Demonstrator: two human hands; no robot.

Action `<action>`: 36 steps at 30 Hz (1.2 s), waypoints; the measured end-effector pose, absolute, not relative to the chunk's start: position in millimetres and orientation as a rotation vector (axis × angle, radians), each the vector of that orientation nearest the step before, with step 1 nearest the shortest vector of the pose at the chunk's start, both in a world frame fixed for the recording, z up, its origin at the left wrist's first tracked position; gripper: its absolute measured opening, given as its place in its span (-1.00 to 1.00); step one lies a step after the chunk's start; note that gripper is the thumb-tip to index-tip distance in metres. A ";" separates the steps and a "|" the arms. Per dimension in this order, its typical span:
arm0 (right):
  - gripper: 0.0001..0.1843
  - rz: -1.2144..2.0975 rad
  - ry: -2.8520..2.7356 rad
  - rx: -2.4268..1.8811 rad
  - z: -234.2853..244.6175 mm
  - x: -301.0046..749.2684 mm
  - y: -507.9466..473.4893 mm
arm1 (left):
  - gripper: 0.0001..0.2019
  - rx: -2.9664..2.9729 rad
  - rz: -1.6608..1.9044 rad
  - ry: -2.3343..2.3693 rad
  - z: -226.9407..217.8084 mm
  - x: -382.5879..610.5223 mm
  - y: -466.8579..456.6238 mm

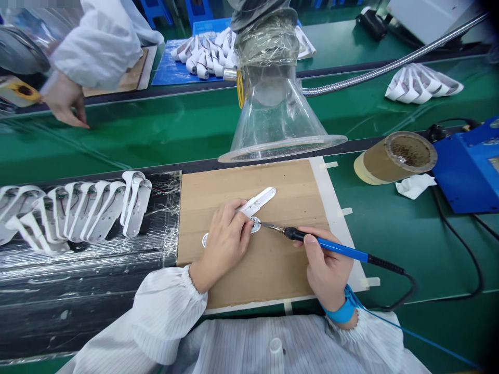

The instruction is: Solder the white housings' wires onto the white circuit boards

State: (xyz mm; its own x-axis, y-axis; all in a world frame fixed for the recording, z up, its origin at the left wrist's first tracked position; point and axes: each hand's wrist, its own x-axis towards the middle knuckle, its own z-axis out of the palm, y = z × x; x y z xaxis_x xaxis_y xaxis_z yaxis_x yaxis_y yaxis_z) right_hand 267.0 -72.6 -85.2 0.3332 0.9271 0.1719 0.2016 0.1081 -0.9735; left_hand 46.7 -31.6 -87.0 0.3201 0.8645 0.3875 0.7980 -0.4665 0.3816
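My left hand [225, 241] is closed, fingers pressing a white elongated plastic part [260, 200] with a small round board [255, 224] down on the brown work board [288, 259]. My right hand [326, 267] grips a blue-handled soldering iron [335, 248] like a pen. Its tip touches the round board just right of my left fingertips. A blue wrist strap [343, 311] sits on my right wrist.
A clear fume hood [276, 114] hangs over the board's far edge. Several white parts [74, 210] lie in a row on black wrapping at left. A tape roll [397, 156] and blue station [468, 166] stand right. Another person's hand [66, 101] rests far left.
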 end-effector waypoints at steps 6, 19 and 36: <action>-0.88 0.766 -1.149 -1.382 -84.6 267.8 -72.6 | -0.91 2.476 0.829 1.577 -87.3 47.6 -30.9; -0.89 0.773 -1.169 -1.379 -83.3 267.2 -72.1 | -0.91 2.568 0.805 1.590 -88.1 49.4 -32.3; -0.88 0.751 -1.136 -1.386 -84.0 269.1 -73.3 | -0.94 2.570 0.793 1.611 -87.6 48.8 -33.9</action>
State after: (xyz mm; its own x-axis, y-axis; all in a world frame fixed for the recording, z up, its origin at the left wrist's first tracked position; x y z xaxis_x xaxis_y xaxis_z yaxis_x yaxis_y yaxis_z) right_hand 269.1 -73.3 -84.0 0.3304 0.9287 0.1684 0.2086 0.1022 -0.9727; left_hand 48.8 -33.9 -87.6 0.3441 0.8440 0.4115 0.8407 -0.4721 0.2653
